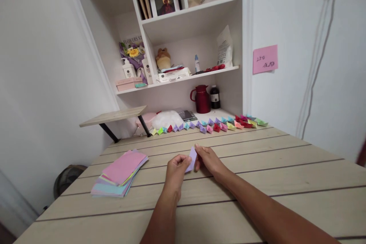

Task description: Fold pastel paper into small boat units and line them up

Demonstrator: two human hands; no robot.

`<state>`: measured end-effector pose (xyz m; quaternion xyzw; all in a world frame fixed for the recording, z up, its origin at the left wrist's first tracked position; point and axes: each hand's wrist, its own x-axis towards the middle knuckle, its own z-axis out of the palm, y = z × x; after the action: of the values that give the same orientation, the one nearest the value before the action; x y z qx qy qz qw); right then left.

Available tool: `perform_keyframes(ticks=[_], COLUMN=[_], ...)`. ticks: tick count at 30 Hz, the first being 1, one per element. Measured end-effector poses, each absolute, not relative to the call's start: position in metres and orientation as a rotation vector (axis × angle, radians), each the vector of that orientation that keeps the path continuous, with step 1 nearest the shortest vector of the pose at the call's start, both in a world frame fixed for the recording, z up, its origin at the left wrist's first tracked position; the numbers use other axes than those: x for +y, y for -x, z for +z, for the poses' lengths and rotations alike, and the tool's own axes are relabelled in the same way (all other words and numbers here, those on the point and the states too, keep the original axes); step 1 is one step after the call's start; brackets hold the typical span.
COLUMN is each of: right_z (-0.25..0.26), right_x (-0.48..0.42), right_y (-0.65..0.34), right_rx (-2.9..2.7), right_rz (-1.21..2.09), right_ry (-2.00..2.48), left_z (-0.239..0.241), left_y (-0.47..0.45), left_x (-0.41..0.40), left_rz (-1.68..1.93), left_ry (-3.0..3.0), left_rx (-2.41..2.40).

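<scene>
A small folded piece of lilac paper (192, 159) is held up over the middle of the wooden table. My left hand (175, 167) is closed on its left side, the thumb pressed on the face of the paper. Close by the right edge of the paper is my right hand (210, 160), its fingers stretched out and apart. Whether those fingertips touch the paper, I cannot tell. To the left of my hands lies a stack of coloured paper sheets (126, 167), a pink one on top.
Folded paper boats (216, 127) in many colours line the back of the table (274, 167). A small raised wooden stand (114, 116) is at the back left. Behind are white shelves (194, 11) with a dark red jug (203, 99) and a dark bottle (215, 97).
</scene>
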<state>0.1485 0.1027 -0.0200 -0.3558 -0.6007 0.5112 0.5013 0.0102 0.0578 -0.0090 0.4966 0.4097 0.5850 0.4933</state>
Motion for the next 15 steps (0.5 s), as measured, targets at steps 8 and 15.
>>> perform_keyframes(ticks=[8, 15], right_z=[-0.013, -0.013], right_x=[0.095, 0.093], right_y=[-0.147, -0.148], right_rx=[-1.554, -1.640], right_rz=[1.230, 1.199], right_ry=[0.783, 0.788], left_z=[-0.015, -0.016], left_y=[-0.005, -0.006], left_x=[0.064, 0.064], left_rz=[1.461, 1.401], left_ry=[-1.135, -1.163], left_rx=[0.966, 0.930])
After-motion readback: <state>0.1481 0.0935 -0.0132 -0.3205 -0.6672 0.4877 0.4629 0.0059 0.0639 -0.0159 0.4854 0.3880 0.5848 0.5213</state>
